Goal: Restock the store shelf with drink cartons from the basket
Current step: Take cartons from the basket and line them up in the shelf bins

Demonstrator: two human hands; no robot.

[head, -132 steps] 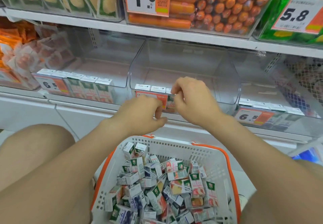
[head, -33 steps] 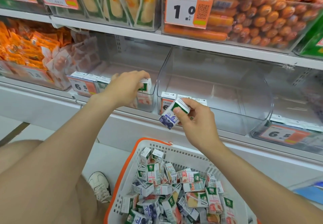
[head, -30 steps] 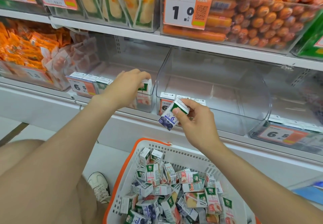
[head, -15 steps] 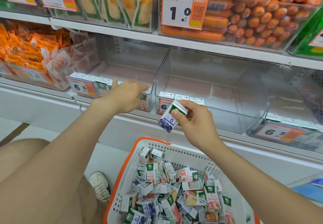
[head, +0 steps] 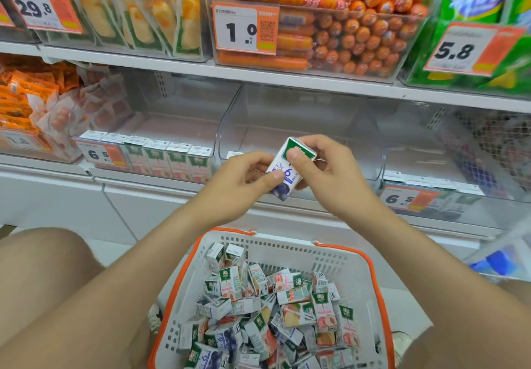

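A small blue-and-white drink carton point(head: 287, 176) with a green top is held in front of the middle clear bin point(head: 301, 127). My right hand point(head: 330, 173) grips its upper end, thumb on the green top. My left hand point(head: 241, 181) pinches its lower left side. Below, the white basket with orange rim point(head: 359, 265) holds several loose drink cartons point(head: 273, 311). The left clear bin point(head: 172, 115) has a front row of pink-and-green cartons point(head: 169, 161). The right bin point(head: 459, 167) has cartons behind its price tag.
The shelf above carries orange sausages point(head: 344, 32), packaged snacks point(head: 143, 15) and green packs point(head: 474, 23) in clear bins. Orange snack bags point(head: 26, 101) fill the bin at far left. My bare knees flank the basket; a white shoe point(head: 155, 319) shows beside it.
My left hand has left the row of cartons in the left bin and moved right to join my right hand on the blue carton, which has risen slightly.
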